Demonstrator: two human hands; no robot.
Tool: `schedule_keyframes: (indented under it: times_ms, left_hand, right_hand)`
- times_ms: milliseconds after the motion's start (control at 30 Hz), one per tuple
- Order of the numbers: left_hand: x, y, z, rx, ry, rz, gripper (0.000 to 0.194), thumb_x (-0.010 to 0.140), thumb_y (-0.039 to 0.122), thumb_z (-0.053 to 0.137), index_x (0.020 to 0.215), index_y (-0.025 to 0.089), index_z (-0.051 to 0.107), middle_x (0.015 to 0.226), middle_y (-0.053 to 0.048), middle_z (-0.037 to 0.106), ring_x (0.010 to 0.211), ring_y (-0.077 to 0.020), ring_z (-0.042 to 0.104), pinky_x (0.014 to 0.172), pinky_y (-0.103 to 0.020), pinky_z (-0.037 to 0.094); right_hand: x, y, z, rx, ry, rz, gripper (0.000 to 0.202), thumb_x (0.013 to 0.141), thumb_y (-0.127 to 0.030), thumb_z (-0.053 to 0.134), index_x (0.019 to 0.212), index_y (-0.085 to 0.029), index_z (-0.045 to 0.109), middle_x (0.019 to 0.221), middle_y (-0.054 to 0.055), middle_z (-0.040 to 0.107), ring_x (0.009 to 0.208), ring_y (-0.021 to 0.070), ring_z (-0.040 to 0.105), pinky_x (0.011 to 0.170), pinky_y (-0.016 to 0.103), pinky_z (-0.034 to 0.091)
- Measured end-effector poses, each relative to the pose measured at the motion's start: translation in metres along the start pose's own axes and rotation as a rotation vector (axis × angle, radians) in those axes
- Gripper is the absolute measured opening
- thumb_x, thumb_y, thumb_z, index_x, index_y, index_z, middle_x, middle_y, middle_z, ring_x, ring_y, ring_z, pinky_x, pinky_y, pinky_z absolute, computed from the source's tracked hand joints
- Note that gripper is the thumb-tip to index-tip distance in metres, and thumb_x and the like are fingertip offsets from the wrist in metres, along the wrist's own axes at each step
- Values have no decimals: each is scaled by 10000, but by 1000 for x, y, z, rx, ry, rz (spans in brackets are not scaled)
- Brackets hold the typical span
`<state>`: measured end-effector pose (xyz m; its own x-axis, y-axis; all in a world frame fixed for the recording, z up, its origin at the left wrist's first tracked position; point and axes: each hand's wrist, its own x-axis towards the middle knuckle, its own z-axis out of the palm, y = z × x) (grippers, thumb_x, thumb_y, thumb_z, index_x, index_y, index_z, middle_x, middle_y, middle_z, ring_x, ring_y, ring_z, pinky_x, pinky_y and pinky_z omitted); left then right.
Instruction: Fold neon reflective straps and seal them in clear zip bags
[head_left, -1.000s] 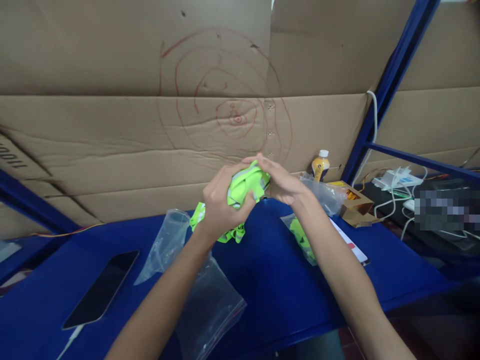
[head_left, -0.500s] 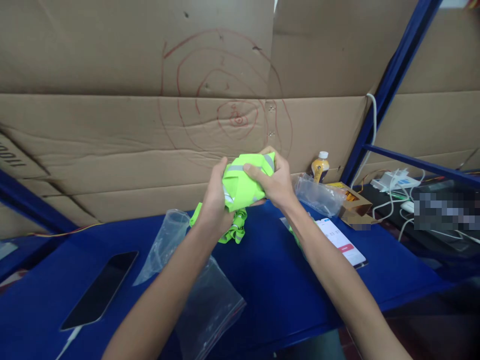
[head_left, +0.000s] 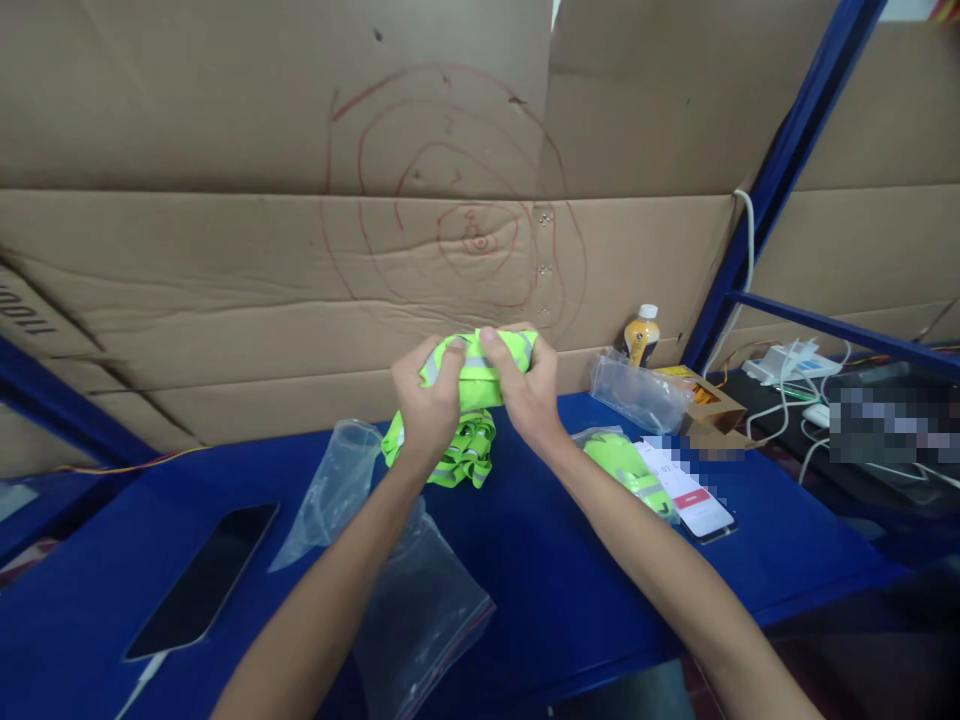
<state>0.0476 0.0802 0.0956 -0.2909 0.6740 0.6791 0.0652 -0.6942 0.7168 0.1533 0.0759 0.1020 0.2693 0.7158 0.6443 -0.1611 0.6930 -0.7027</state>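
A folded neon-yellow reflective vest [head_left: 480, 372] with silver stripes is held up between both hands, above the blue table [head_left: 540, 600]. My left hand [head_left: 427, 395] grips its left end, thumb on top. At its right end my right hand [head_left: 531, 390] is closed around it, the thumb pressing on the near face. Just below and behind my left hand, a crumpled heap of the same neon fabric [head_left: 469, 450] lies on the table. Beside my right forearm rests another neon vest in a clear bag [head_left: 626, 470].
Clear plastic bags [head_left: 427, 610] lie under and beside my left forearm. A dark phone [head_left: 202, 580] with a white cable is at the left. A lit phone [head_left: 697, 500], a bottle [head_left: 640, 335], a clear bag [head_left: 637, 390] and a cardboard box [head_left: 709, 405] stand right. A cardboard wall [head_left: 225, 250] closes the back.
The vest has become a smaller, tighter bundle and sits slightly lower. Both hands have shifted, thumbs now close together. The bagged vest at the right has come into fuller view.
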Motion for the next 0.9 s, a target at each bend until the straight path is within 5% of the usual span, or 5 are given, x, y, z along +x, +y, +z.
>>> schedule_keyframes:
  times_ms: [133,333,533,700,900]
  left_hand:
    - [-2,-5,-3,171,-29,113,394,977,406,616,674,204,466,709,14,428,679,-145,453,630,-274,380]
    - [2,-13,0,144,-61,136,390,1062,471,487,995,202,760,1064,-74,745,1047,-243,694,971,-374,530]
    - [3,-18,0,86,-172,165,319,1040,344,536,1103,225,826,1128,-50,816,1113,-252,752,1023,-388,559]
    - [7,-26,-3,101,-211,157,365,1043,359,512,1121,216,838,1290,-70,786,1283,-273,703,1180,-433,487]
    - [17,-34,-12,176,-237,159,423,1066,428,480,1159,222,837,1182,-57,818,1170,-261,745,1082,-383,539]
  right_hand:
    - [2,11,6,134,101,119,475,778,-563,852,704,-205,549,662,-54,514,608,95,467,565,224,435]
    - [0,23,6,228,164,228,554,729,-504,882,650,-231,407,598,-93,408,544,71,376,513,209,372]
    - [3,29,6,404,137,334,340,686,-414,891,747,-209,627,721,-55,648,669,115,599,658,231,522]
    - [11,33,-3,533,-42,569,334,666,-387,925,873,-211,730,799,-25,760,769,167,722,715,257,594]
    - [20,38,-10,585,-246,715,396,680,-408,950,941,-211,728,816,-20,791,776,185,766,758,291,649]
